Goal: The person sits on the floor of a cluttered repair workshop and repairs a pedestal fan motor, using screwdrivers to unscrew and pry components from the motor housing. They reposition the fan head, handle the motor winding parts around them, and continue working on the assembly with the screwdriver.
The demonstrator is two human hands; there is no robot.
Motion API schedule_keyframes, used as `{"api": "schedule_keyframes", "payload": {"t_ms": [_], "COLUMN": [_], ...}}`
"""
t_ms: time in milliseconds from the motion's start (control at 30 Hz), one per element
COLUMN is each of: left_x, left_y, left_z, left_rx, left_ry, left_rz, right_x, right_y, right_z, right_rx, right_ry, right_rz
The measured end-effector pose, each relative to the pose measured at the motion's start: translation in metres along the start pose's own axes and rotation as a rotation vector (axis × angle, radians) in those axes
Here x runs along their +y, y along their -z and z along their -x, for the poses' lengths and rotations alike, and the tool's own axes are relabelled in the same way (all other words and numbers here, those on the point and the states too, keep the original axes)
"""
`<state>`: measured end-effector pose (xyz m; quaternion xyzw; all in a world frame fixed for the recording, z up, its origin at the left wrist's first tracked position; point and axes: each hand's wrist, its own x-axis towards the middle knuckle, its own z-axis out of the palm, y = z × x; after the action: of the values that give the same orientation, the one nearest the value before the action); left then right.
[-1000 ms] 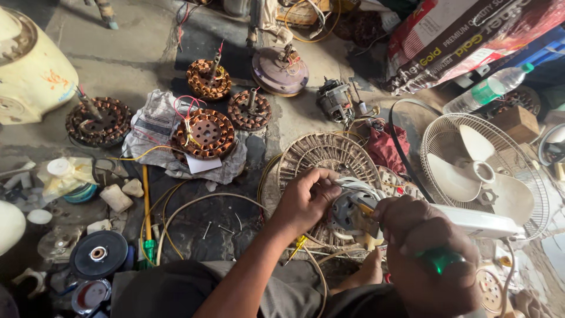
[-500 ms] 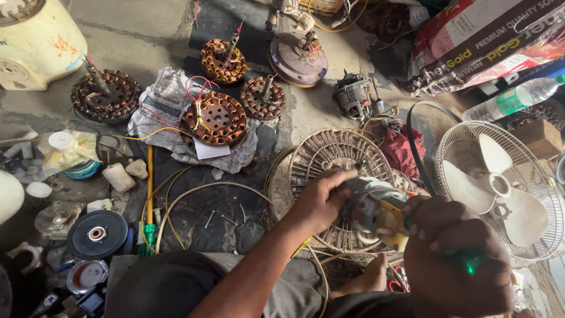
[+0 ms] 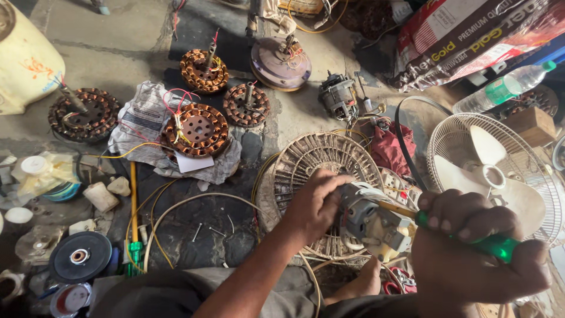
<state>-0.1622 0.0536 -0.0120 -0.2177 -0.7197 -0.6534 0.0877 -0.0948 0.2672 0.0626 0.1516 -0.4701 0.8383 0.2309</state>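
The left hand [image 3: 315,203] clamps the motor [image 3: 374,221] over the grille [image 3: 306,156] on the floor; the right hand [image 3: 471,247] is fisted on the screwdriver [image 3: 494,244]. Pushed hard, the tip could slip off, gouging fingers or snagging the motor's wires.

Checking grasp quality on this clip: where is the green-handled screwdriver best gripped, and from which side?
On the green handle, from above and the person's right, as the right hand wraps it. The handle is the thick end farthest from the work; the shaft slants up-left into the small grey motor, which the left hand steadies.
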Motion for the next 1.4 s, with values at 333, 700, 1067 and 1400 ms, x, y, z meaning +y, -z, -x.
{"api": "schedule_keyframes", "payload": {"t_ms": [333,700,1067,1400], "left_x": [0.000,-0.002,-0.005,-0.006], "left_y": [-0.003,0.000,-0.003,-0.003], "left_z": [-0.008,-0.010,-0.010,-0.009], "left_rx": [0.045,0.009,0.025,0.038], "left_ry": [0.030,0.019,0.057,0.132], "left_rz": [-0.079,-0.127,-0.178,-0.177], "right_x": [0.004,0.020,0.018,0.032], "right_y": [0.014,-0.012,-0.028,-0.075], "right_z": [-0.006,-0.002,-0.034,-0.043], "right_rx": [0.008,-0.169,-0.108,-0.212], "right_ry": [0.052,0.087,-0.067,-0.038], "right_rz": [0.022,0.195,0.081,0.247]}}
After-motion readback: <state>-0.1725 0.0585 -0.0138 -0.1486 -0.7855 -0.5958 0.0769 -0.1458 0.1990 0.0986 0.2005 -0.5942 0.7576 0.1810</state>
